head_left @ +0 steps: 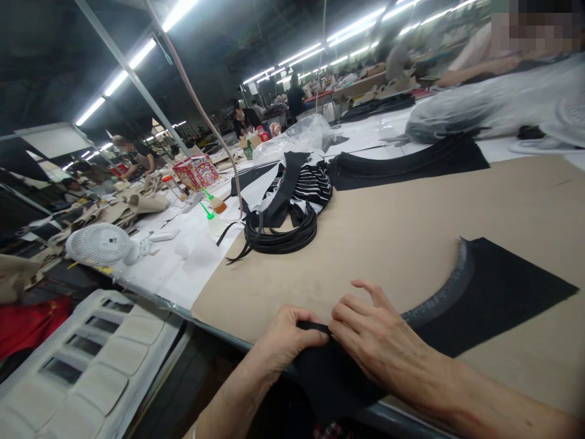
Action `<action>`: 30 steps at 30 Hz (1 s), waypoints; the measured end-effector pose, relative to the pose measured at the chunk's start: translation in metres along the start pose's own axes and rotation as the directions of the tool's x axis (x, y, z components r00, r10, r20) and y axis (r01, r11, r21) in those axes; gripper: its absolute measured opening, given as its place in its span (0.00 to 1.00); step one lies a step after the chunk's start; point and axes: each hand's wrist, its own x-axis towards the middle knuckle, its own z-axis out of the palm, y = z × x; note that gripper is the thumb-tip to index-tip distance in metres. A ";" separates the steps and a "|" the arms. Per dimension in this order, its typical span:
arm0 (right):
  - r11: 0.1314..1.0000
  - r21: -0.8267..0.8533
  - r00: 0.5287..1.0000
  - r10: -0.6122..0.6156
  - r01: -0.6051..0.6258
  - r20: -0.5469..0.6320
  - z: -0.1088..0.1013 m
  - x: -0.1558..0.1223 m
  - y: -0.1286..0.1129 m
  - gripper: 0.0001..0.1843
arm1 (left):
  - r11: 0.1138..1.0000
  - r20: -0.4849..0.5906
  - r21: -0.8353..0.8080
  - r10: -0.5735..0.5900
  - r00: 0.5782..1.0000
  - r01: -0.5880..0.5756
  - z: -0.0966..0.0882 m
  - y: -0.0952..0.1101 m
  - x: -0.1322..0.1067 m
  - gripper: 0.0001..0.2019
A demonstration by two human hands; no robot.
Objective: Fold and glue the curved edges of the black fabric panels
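Note:
A black sheet panel [496, 296] with a curved inner edge lies on brown paper [379, 225], its near end hanging over the table edge. Along the curve runs a greyish, shiny band [436, 299]. My left hand [292, 335] pinches the panel's near corner between thumb and fingers. Right beside it, my right hand [365, 329] presses its bent fingertips on the same edge, index finger raised; its palm covers part of the panel. Whether the right fingertips grip the material is hidden.
Coiled black strips [283, 238] lie beyond my hands, near a stack of black curved panels [406, 161]. Green-tipped bottles [214, 201] and a white fan [100, 244] stand left. Padded beige pieces [100, 372] sit lower left. A co-worker's arm [479, 70] is at upper right.

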 end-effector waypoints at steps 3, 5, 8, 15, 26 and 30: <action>0.999 -0.038 1.000 -0.024 0.024 0.000 0.000 0.001 -0.002 0.12 | 1.000 -0.019 0.016 0.014 1.000 -0.013 0.002 -0.001 0.000 0.12; 0.998 -0.055 0.999 -0.038 0.038 0.001 -0.001 0.001 -0.003 0.13 | 0.999 -0.029 0.032 0.025 0.999 -0.025 0.003 -0.002 0.000 0.12; 0.994 -0.084 0.998 -0.064 0.066 0.024 -0.002 0.002 -0.004 0.13 | 0.997 -0.036 0.064 0.039 0.999 -0.037 0.004 -0.003 -0.001 0.12; 0.991 -0.047 0.989 -0.124 0.128 0.086 -0.001 0.000 -0.002 0.13 | 0.984 -0.011 0.138 0.115 0.993 -0.112 0.006 -0.003 -0.004 0.10; 0.991 0.122 0.996 -0.064 0.057 0.054 -0.003 -0.002 0.004 0.12 | 0.972 0.004 0.197 0.133 0.991 -0.131 0.010 0.003 -0.007 0.07; 0.985 0.169 0.999 -0.028 0.020 0.046 -0.009 -0.002 0.006 0.09 | 0.975 0.015 0.194 0.104 0.995 -0.104 0.011 0.004 -0.008 0.08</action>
